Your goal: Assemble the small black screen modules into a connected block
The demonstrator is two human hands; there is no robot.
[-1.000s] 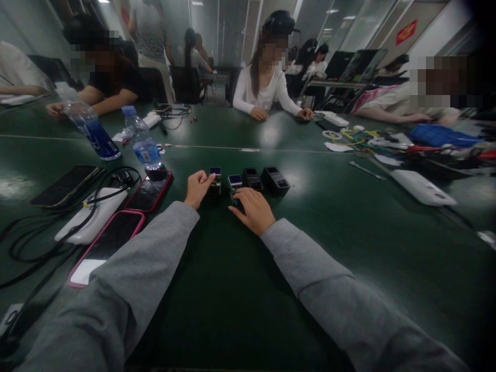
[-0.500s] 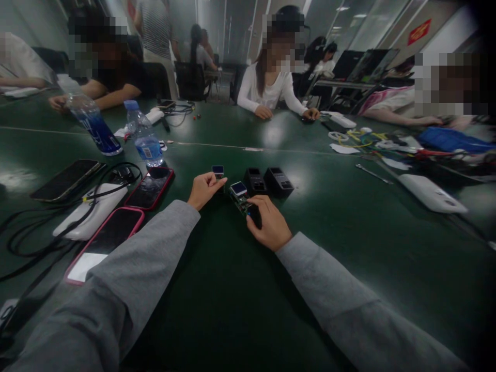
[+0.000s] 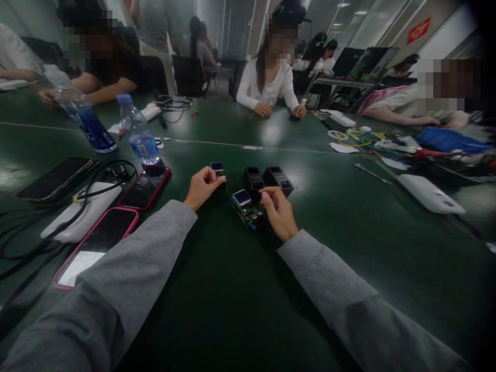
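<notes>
My left hand (image 3: 202, 189) has its fingers curled and its thumb pressed on a small circuit board (image 3: 217, 167) with a little screen; much of that board is hidden behind the fingers. A second green circuit board (image 3: 248, 211), also with a screen, lies tilted on the table between my hands. My right hand (image 3: 280, 213) is just to the right of it, index finger and thumb slightly apart with nothing visible between them. Those fingertips are close to the front of a black case (image 3: 253, 179); whether they touch it I cannot tell. Another black case (image 3: 277, 177) stands beside it.
Phones (image 3: 144, 187), a white power bank (image 3: 83, 212) and black cables lie at left. Two plastic bottles (image 3: 139, 135) stand behind them. At right are a wrench (image 3: 373, 174), a white device (image 3: 430, 194) and tangled wires. A person (image 3: 267, 85) sits opposite.
My right hand has let go of the second circuit board and moved slightly up and right towards the black cases. More of that board now shows. My left hand has barely moved.
</notes>
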